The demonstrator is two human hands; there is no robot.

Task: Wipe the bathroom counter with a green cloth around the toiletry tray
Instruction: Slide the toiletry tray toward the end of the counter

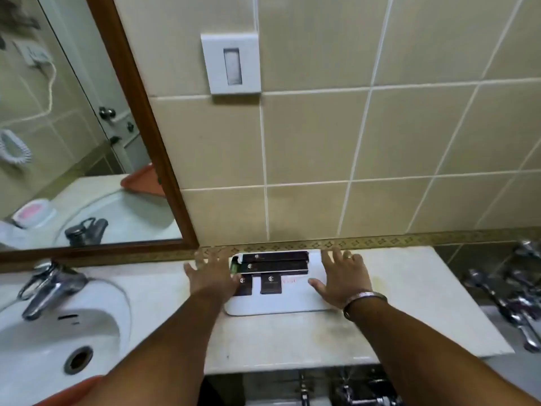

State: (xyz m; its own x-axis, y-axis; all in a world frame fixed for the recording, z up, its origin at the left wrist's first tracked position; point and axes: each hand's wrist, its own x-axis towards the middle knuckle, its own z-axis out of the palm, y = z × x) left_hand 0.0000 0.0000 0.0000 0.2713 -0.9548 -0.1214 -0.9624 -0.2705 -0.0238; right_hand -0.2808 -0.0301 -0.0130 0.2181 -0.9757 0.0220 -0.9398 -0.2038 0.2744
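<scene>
White rounded tray (278, 303) on marble counter (395, 303), both spread-fingered hands' (212, 276) (342, 276) grips empty.

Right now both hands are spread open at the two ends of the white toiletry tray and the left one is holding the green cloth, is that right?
Not quite. In the head view the left hand holds nothing; no green cloth is visible. Both it and the right hand are spread open at the two ends of the white toiletry tray.
</scene>
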